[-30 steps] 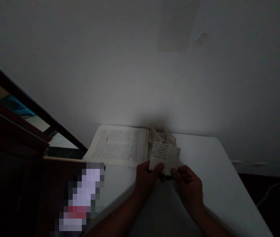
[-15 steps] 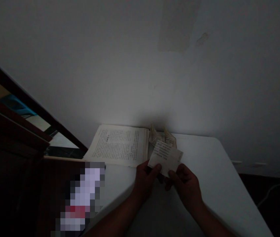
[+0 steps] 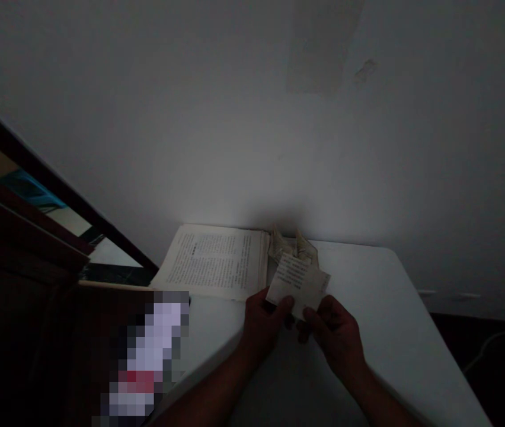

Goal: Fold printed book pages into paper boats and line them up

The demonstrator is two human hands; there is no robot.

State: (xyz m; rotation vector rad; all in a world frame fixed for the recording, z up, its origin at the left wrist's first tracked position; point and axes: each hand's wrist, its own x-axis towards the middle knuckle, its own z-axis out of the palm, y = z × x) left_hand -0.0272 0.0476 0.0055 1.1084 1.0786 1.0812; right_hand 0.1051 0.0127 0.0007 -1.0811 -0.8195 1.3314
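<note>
- We see the left hand (image 3: 264, 323) just below the middle of the frame, with thumb and fingers pinched on the lower left corner of a folded printed sheet (image 3: 299, 281).
- The right hand (image 3: 338, 335) sits just right of it, its fingertips closed on the sheet's lower edge. The light is dim, so we cannot make out each finger.
- The sheet is held tilted above the white table (image 3: 395, 332), at the centre of the frame, just above both hands.
- Just behind it, at the table's far edge, we make out small folded paper pieces (image 3: 292, 244). We cannot tell whether they touch the sheet.
- An open book (image 3: 214, 261) lies flat left of the sheet, near the left hand.
- Dark wooden furniture (image 3: 25, 284) fills the lower left.
</note>
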